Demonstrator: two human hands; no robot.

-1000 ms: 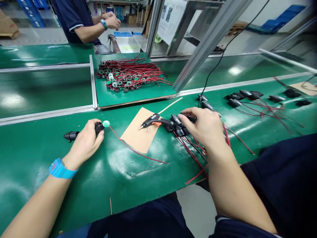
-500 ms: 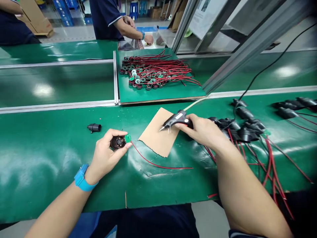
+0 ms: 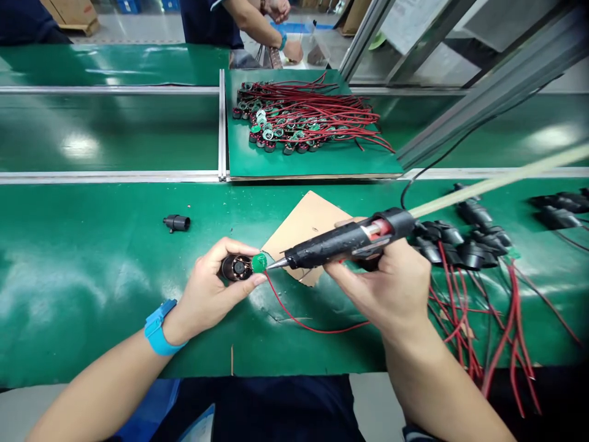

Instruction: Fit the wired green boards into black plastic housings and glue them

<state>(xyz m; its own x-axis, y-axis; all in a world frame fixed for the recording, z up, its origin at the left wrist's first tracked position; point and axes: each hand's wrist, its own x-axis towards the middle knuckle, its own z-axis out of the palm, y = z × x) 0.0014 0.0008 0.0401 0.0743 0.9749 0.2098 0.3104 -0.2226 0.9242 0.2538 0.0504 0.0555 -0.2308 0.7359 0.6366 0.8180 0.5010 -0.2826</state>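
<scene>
My left hand point(image 3: 221, 279) grips a small round black motor housing point(image 3: 236, 268) between fingers and thumb. At its right side a green circuit board point(image 3: 259, 263) shows, with a red wire point(image 3: 304, 327) trailing from it over the bench. My right hand point(image 3: 391, 288) is wrapped round a black hot glue gun point(image 3: 340, 242), pointing left. The gun's metal nozzle point(image 3: 277, 264) is at the board's right edge; whether it touches I cannot tell. A pale glue stick point(image 3: 488, 184) sticks out of the gun's back. Beneath the gun lies a brown cardboard piece point(image 3: 313, 212).
A loose black housing point(image 3: 177, 223) lies on the green bench point(image 3: 92, 264) at left. Several black housings with red wires point(image 3: 478, 245) are piled at right. Beyond, a raised green board point(image 3: 313, 166) carries many wired parts point(image 3: 294, 120). A co-worker's hand point(image 3: 293, 50) is at the back.
My right hand has lifted the glue gun off the cardboard and brought its nozzle to the circuit board. The housing in my left hand has shifted slightly right.
</scene>
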